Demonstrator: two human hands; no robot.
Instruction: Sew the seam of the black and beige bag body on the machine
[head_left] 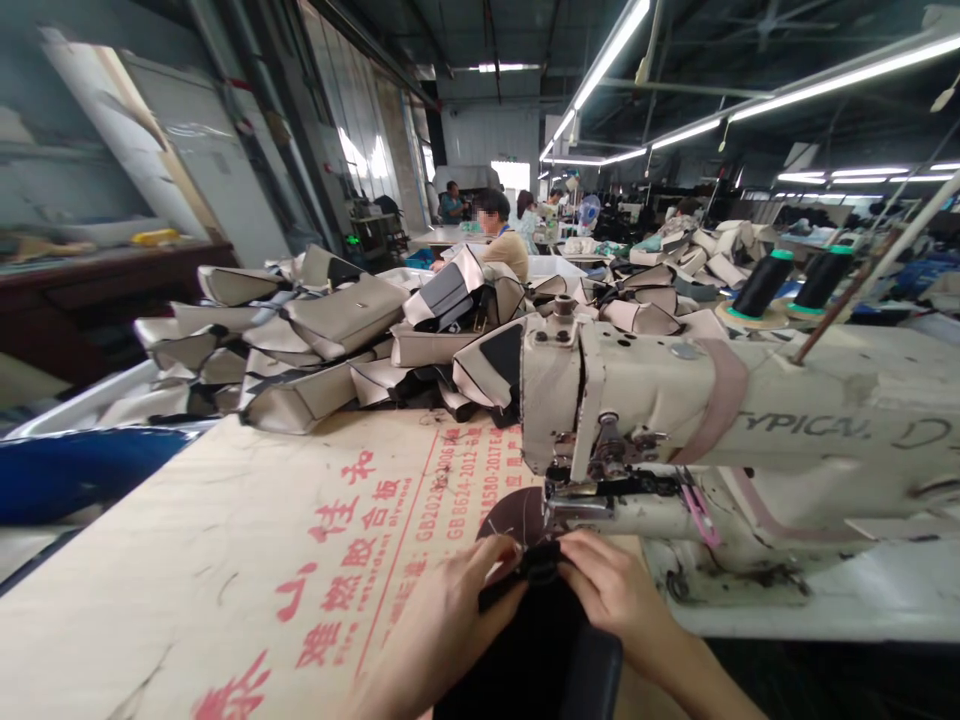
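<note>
My left hand (450, 610) and my right hand (615, 590) both grip the top edge of a black bag piece (525, 650), which hangs down toward me and looks like leatherette. A dark round panel with pale seam lines (517, 517) lies under the presser foot (577, 505) of a white industrial sewing machine (675, 400). It runs from the machine's needle area to the black piece between my hands, though I cannot tell whether they are joined. Both hands are just in front of the needle area. The underside of the black piece is out of sight.
A plywood work surface with red print (225, 560) lies to the left, holding a heap of beige and black bag parts (315, 340). Thread cones (761, 285) stand behind the machine. Co-workers (499, 240) sit at the far tables, and a blue item (75, 475) lies at the left.
</note>
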